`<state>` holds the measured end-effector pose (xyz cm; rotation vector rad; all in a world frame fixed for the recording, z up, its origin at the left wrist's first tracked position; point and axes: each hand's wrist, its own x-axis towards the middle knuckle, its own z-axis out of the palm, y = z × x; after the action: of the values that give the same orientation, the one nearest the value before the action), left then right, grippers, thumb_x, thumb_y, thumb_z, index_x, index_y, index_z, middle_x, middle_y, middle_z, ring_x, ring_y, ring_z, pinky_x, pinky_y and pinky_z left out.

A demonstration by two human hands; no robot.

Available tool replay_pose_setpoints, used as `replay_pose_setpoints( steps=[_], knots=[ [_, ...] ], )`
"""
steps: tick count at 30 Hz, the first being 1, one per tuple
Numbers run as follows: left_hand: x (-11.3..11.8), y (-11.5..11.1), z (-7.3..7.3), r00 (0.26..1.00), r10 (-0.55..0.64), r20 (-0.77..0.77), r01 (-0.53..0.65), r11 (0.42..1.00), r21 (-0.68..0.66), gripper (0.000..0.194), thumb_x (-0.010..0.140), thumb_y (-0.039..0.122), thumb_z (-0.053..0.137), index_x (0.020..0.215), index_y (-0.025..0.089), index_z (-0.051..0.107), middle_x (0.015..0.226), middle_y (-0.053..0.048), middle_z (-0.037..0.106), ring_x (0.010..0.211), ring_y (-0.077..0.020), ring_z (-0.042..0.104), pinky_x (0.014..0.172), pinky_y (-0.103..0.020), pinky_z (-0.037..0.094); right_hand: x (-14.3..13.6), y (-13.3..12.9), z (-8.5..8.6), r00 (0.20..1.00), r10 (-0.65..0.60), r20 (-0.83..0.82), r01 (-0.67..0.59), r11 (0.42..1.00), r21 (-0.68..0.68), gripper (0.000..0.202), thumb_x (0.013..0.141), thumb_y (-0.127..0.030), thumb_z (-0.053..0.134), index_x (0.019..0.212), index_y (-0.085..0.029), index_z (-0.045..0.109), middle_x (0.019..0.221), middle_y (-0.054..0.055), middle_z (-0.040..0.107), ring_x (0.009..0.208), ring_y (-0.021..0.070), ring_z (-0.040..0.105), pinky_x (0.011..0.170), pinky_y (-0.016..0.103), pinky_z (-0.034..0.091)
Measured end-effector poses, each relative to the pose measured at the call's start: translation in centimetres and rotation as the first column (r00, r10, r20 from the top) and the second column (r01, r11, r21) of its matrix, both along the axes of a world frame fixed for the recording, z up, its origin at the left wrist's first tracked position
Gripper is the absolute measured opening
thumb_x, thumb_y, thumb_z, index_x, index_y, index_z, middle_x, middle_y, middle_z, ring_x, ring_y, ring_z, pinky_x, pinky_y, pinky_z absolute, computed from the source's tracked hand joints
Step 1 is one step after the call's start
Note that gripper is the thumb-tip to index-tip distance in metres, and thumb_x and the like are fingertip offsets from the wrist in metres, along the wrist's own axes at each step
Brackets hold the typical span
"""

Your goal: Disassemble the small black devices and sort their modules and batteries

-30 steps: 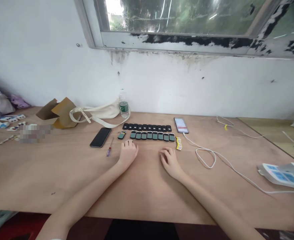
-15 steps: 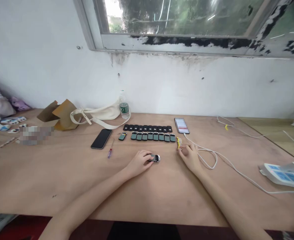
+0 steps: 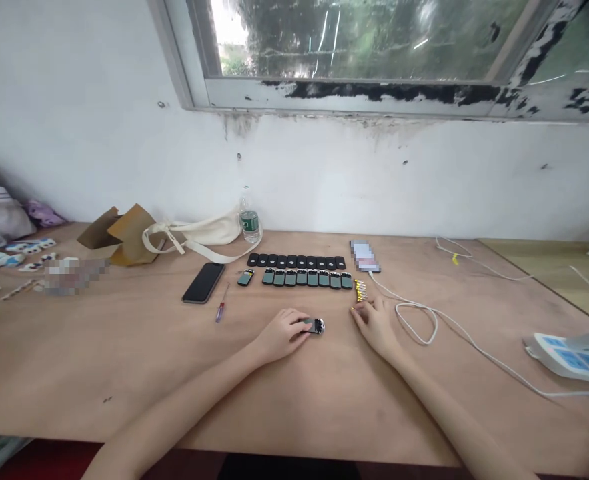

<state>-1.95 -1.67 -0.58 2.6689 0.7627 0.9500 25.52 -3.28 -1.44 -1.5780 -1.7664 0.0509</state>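
Observation:
My left hand [image 3: 285,335] grips a small black case half with a green board in it [image 3: 315,326], its silvery rounded end pointing right. At the foot of a short column of small yellow-and-silver pieces [image 3: 359,289], my right hand [image 3: 377,328] is pinched. A yellow tip shows at its fingertips; the rest of that piece is hidden. Behind my hands lies a row of similar green-faced case halves [image 3: 301,278], with a single one [image 3: 246,277] set apart at the left. Several black covers [image 3: 301,262] form a line behind them.
Left of my hands are a screwdriver [image 3: 221,303] and a dark phone [image 3: 203,283]. A bottle [image 3: 249,221], cream bag [image 3: 214,230] and paper bag [image 3: 133,233] stand farther back. Another phone [image 3: 365,256] trails a white cable [image 3: 467,333] toward a power strip [image 3: 569,357] at right.
My right hand has drawn slightly left and toward me from the column, a yellow tip now showing at its fingers. My left hand keeps the case half, shifted slightly right.

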Motion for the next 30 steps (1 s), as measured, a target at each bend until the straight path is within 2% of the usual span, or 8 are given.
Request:
replay_pose_setpoints(
  steps=[3,6,8,12,16,21,26,30],
  knots=[
    [0.4,-0.3,0.0,0.999,-0.040,0.003,0.040,0.999,0.011,0.016,0.087,0.021,0.053,0.099,0.019,0.064,0.106,-0.009,0.064,0.097,-0.0183,0.058,0.086,-0.034,0.047,-2.3,-0.6,0.6,0.943,0.121,-0.311,-0.161,0.981,-0.108,0.036,0.083,-0.054,0.049,0.081,-0.020,0.061,0.083,0.009,0.062,0.079,0.0244,0.056,0.074,0.042,0.047],
    [0.6,-0.5,0.0,0.998,-0.057,0.001,0.057,0.998,0.001,0.018,0.088,0.020,0.051,0.101,0.018,0.064,0.108,-0.010,0.063,0.097,-0.0181,0.057,0.085,-0.033,0.048,-4.9,-0.7,1.1,0.743,0.058,-0.666,-0.308,0.914,-0.264,0.045,0.076,-0.062,0.053,0.082,-0.018,0.059,0.070,0.006,0.064,0.055,0.0178,0.057,0.054,0.033,0.048],
    [0.7,-0.6,0.0,0.999,-0.050,0.002,0.050,0.999,-0.002,0.018,0.089,0.020,0.051,0.100,0.018,0.064,0.107,-0.010,0.063,0.096,-0.0180,0.057,0.085,-0.033,0.049,-6.3,-0.4,1.3,0.670,0.017,-0.742,-0.351,0.889,-0.296,0.045,0.073,-0.062,0.057,0.079,-0.017,0.058,0.062,0.003,0.062,0.046,0.0145,0.053,0.046,0.029,0.044],
    [0.7,-0.6,0.0,1.000,-0.022,-0.012,0.022,1.000,-0.001,0.018,0.089,0.021,0.051,0.098,0.019,0.066,0.103,-0.010,0.064,0.093,-0.0181,0.058,0.083,-0.033,0.050,-7.6,0.4,1.3,0.722,0.053,-0.690,-0.338,0.897,-0.284,0.040,0.076,-0.056,0.057,0.072,-0.017,0.062,0.051,-0.002,0.054,0.042,0.0114,0.045,0.043,0.025,0.039],
    [0.6,-0.5,0.1,0.999,-0.024,-0.021,0.024,1.000,-0.010,0.017,0.088,0.021,0.051,0.096,0.020,0.067,0.104,-0.010,0.064,0.094,-0.0183,0.058,0.083,-0.033,0.050,-7.6,0.4,1.2,0.788,0.165,-0.593,-0.368,0.898,-0.240,0.038,0.082,-0.052,0.051,0.074,-0.018,0.064,0.065,0.002,0.061,0.056,0.0141,0.053,0.051,0.025,0.043],
    [0.6,-0.5,0.2,0.999,-0.028,-0.019,0.027,0.999,-0.017,0.019,0.088,0.020,0.051,0.099,0.020,0.066,0.104,-0.009,0.065,0.093,-0.0181,0.058,0.083,-0.033,0.050,-7.3,-0.5,1.5,0.874,0.251,-0.416,-0.356,0.914,-0.196,0.038,0.089,-0.047,0.043,0.074,-0.019,0.064,0.070,0.003,0.060,0.067,0.0169,0.057,0.063,0.028,0.047],
    [0.6,-0.4,0.2,1.000,-0.010,0.008,0.010,1.000,-0.018,0.019,0.088,0.019,0.051,0.100,0.019,0.066,0.106,-0.009,0.064,0.093,-0.0174,0.057,0.082,-0.031,0.050,-7.5,-1.2,1.4,0.893,0.356,-0.276,-0.411,0.895,-0.176,0.035,0.093,-0.039,0.040,0.088,-0.022,0.069,0.075,0.004,0.057,0.072,0.0172,0.058,0.069,0.029,0.049],
    [0.6,-0.4,0.2,1.000,-0.011,0.017,0.011,1.000,-0.020,0.018,0.088,0.019,0.052,0.098,0.018,0.066,0.104,-0.009,0.064,0.092,-0.0172,0.057,0.082,-0.031,0.050,-7.6,-1.2,0.9,0.898,0.361,-0.253,-0.406,0.900,-0.157,0.034,0.094,-0.039,0.039,0.101,-0.023,0.068,0.081,0.005,0.058,0.076,0.0181,0.059,0.073,0.031,0.051]
  ],
)
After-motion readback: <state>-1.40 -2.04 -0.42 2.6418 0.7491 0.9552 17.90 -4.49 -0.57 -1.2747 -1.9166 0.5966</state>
